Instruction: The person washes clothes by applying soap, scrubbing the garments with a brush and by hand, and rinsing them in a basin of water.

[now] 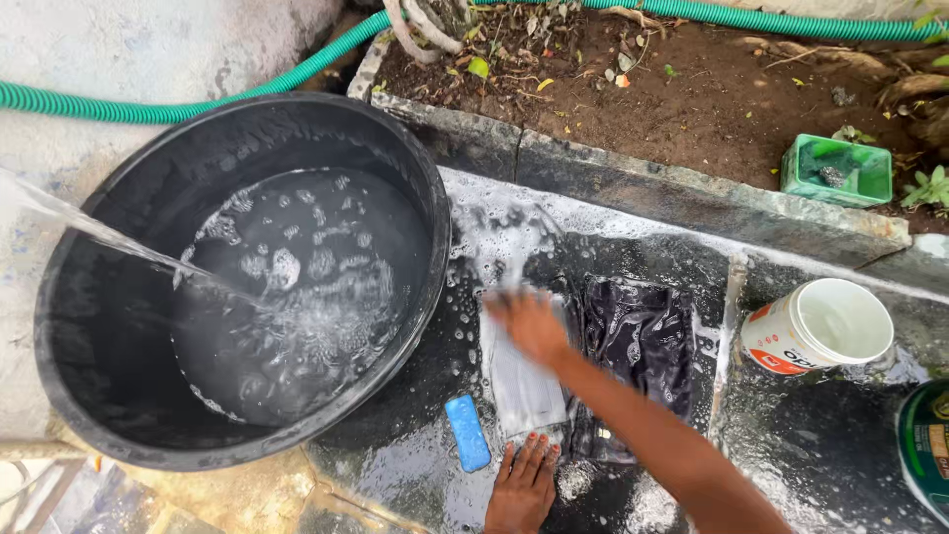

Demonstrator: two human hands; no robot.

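Fingers of left hand point(522, 487) lie flat, pinning cloth point(522, 381) so it stays; right hand point(532, 324), blurred, fingers spread, rubs its far end.

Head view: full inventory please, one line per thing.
tub: 1, black, left, part full of water
water stream: 1, clear, pouring into tub from left
hose: 1, green, along the top
wash slab: 1, dark stone, wet and soapy, centre to right
pale cloth: 1, grey-white, flat on slab
dark cloth: 1, black, right of pale cloth
soap bar: 1, blue, left of pale cloth
bucket: 1, white, right
box: 1, green, on soil bed
left hand: flat on pale cloth's near edge
right hand: blurred, on pale cloth
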